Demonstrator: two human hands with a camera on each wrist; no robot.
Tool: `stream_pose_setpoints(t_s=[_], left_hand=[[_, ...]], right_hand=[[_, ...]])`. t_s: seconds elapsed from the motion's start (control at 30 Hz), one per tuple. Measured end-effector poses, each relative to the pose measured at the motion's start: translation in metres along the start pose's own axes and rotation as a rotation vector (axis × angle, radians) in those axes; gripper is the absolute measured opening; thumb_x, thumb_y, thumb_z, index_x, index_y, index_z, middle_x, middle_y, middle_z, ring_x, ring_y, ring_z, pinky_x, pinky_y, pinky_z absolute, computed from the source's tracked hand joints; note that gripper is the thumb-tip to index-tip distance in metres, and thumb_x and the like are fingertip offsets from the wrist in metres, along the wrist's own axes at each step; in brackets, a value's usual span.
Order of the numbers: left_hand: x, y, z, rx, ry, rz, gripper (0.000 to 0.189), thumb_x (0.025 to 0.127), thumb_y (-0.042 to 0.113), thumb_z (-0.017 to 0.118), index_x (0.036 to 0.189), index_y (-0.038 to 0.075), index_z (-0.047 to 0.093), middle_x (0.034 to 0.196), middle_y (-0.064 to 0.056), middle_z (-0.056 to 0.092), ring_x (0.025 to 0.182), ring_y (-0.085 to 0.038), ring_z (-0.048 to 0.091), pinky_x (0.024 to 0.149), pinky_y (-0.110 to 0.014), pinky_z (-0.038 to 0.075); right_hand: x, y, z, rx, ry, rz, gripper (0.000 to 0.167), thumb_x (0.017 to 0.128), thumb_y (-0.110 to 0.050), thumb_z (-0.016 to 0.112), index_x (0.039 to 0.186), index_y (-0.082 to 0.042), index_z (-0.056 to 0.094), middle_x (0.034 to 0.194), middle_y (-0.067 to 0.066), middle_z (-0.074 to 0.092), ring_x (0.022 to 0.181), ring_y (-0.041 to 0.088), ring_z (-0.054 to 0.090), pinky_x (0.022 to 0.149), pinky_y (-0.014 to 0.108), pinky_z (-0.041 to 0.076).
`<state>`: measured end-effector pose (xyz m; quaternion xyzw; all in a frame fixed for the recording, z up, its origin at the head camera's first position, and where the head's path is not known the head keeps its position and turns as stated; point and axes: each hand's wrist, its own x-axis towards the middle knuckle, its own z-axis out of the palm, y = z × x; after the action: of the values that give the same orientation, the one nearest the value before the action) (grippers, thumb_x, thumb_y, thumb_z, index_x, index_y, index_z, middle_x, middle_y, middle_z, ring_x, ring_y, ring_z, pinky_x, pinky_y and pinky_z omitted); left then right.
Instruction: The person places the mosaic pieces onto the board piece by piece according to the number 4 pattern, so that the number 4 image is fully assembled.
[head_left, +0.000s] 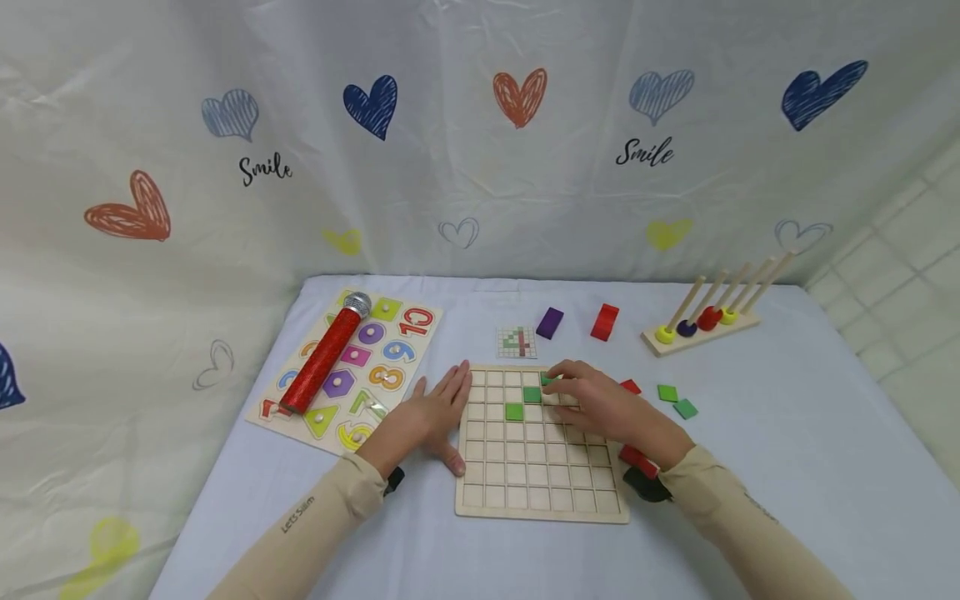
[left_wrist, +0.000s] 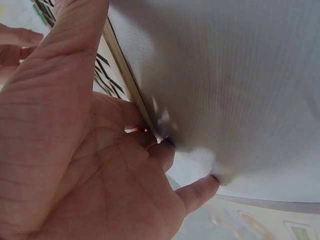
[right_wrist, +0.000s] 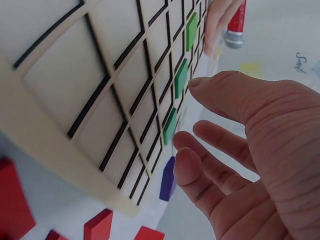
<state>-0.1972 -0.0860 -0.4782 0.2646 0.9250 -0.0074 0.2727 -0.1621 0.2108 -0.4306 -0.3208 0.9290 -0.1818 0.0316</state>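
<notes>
A wooden grid board (head_left: 517, 497) lies flat on the table, with three green square tiles in its upper cells: a lighter one (head_left: 513, 412), a middle one (head_left: 532, 394) and one partly hidden by fingers (head_left: 547, 379). Along the board's left edge rests my left hand (head_left: 441, 417), fingers extended, thumb near the lower side. Over the upper right of the board is my right hand (head_left: 600, 406). In the right wrist view, its thumb and fingers (right_wrist: 187, 165) are apart, holding nothing, beside the top-row tile (right_wrist: 170, 126).
Right of the board lie loose green tiles (head_left: 686, 408) and red pieces (head_left: 638, 460). Behind it are a pattern card (head_left: 516, 342), a purple piece (head_left: 550, 323) and a red piece (head_left: 604, 322). A peg stand (head_left: 705, 335) stands back right. A red microphone (head_left: 322, 362) lies on a number puzzle (head_left: 408, 392) at left.
</notes>
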Motion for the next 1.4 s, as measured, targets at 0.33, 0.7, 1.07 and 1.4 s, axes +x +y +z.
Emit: stream_pose_setpoints(t_s=[0.33,0.7,1.07,1.4], left_hand=[[-0.011,0.007,-0.010,0.010,0.011,0.008,0.154,0.068,0.067,0.092,0.172,0.006,-0.004,0.182,-0.011,-0.016,0.171,-0.028,-0.009,0.134,-0.068,0.007],[-0.030,0.014,-0.018,0.019,0.018,0.003,0.146,0.073,0.066,0.090,0.173,0.006,0.003,0.183,-0.011,-0.009,0.171,-0.027,-0.003,0.135,-0.065,0.012],[-0.031,0.017,-0.021,0.040,0.002,-0.009,0.146,0.074,0.066,0.089,0.173,0.007,0.000,0.183,-0.010,-0.011,0.171,-0.026,-0.005,0.136,-0.063,0.010],[-0.035,0.017,-0.024,0.023,0.035,0.008,0.146,0.072,0.066,0.090,0.172,0.004,0.005,0.183,-0.012,-0.006,0.171,-0.026,-0.001,0.136,-0.062,0.013]], right_hand=[[-0.027,0.024,-0.014,-0.029,0.017,0.123,0.030,0.092,-0.008,0.084,0.121,-0.003,0.079,0.128,0.016,0.070,0.118,0.034,0.065,0.096,0.049,0.064],[-0.053,0.053,-0.031,-0.050,0.019,0.222,0.027,0.088,-0.004,0.085,0.115,-0.006,0.080,0.112,0.012,0.072,0.104,0.028,0.066,0.084,0.043,0.066],[-0.076,0.089,-0.044,-0.100,-0.110,0.310,0.027,0.083,-0.002,0.088,0.108,-0.005,0.080,0.107,0.014,0.070,0.101,0.031,0.063,0.087,0.051,0.064],[-0.079,0.102,-0.041,-0.097,-0.105,0.304,0.026,0.083,-0.004,0.090,0.106,-0.008,0.078,0.103,0.008,0.068,0.099,0.027,0.062,0.089,0.052,0.063]])
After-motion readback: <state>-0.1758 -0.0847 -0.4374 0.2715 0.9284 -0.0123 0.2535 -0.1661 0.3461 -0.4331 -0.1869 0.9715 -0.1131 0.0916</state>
